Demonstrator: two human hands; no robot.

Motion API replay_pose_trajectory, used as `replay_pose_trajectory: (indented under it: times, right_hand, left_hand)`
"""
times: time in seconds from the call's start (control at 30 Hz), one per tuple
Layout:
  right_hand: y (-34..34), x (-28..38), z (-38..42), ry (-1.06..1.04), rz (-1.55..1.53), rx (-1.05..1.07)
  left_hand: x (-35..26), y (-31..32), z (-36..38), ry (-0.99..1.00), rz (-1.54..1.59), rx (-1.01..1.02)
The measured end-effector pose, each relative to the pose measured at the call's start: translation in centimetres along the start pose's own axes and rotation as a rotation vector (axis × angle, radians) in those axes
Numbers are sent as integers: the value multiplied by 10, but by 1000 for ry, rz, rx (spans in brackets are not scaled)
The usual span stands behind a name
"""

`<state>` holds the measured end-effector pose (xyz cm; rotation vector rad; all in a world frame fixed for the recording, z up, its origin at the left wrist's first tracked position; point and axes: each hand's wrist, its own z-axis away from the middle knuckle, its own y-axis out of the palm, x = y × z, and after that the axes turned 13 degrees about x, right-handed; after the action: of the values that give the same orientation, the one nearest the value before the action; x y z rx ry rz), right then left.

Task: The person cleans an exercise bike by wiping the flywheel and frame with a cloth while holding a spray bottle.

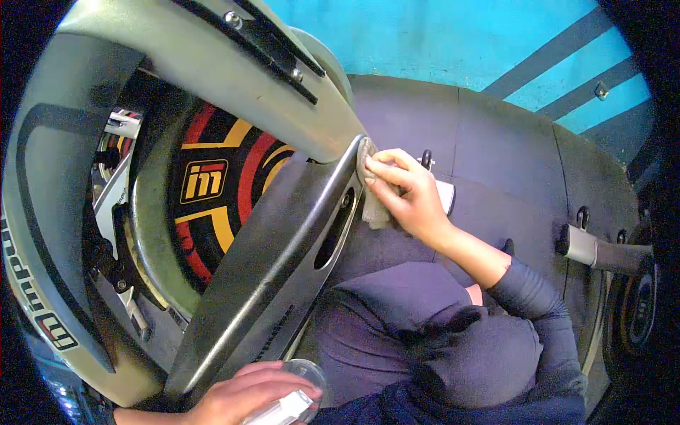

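My right hand point(418, 198) pinches a grey-beige cloth point(377, 209) between thumb and fingers. The cloth is pressed against the upper end of a glossy black beam point(258, 276), where the beam meets the grey curved frame point(283, 99) of a gym machine. Low in the view, my left hand point(237, 397) is wrapped around what looks like a clear spray bottle point(310, 374) with a white head, close beside the beam's lower end. Part of the bottle is cut off by the view's bottom edge.
Behind the beam is a round panel point(237, 166) with red, yellow and black rings. Dark floor tiles point(503, 145) run to a blue wall point(425, 42). Another machine's silver foot point(588, 246) stands at right. My bent legs point(453, 347) are close to the beam.
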<state>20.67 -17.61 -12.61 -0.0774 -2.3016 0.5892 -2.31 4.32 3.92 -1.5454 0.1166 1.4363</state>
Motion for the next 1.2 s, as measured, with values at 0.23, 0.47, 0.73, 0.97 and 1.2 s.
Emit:
replay_pose_trajectory:
  times: [0.23, 0.47, 0.73, 0.97, 1.2]
  right_hand:
    - [13, -34, 13, 245, -31, 28]
    - [-13, 2, -34, -16, 37, -68]
    - [9, -30, 1, 12, 88, 9]
    - [-10, 0, -30, -128, 70, -41]
    - [9, -22, 5, -20, 137, 63]
  left_hand:
    - [-2, 3, 2, -73, 103, 1]
    - [-1, 2, 1, -57, 64, 9]
    - [2, 3, 3, -63, 65, -2]
    - [3, 2, 0, 6, 40, -6]
    - [1, 0, 2, -29, 63, 20]
